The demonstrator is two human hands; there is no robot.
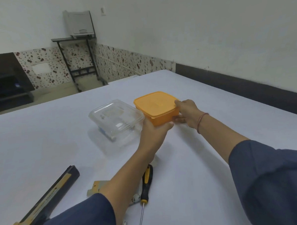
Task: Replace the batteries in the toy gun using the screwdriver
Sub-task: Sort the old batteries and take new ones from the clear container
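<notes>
An orange lidded box (157,107) stands on the white table (215,143). My left hand (153,133) grips its near left corner and my right hand (187,112) holds its right side, thumb on the lid's edge. A black and yellow screwdriver (145,185) lies near the front edge, shaft pointing toward me. The long black and tan toy gun (45,200) lies at the front left, partly hidden under my left arm.
A clear plastic lidded container (116,119) with small items inside sits just left of the orange box, almost touching it. Beyond the table's far edge are a small black stand and a dark cabinet on the floor.
</notes>
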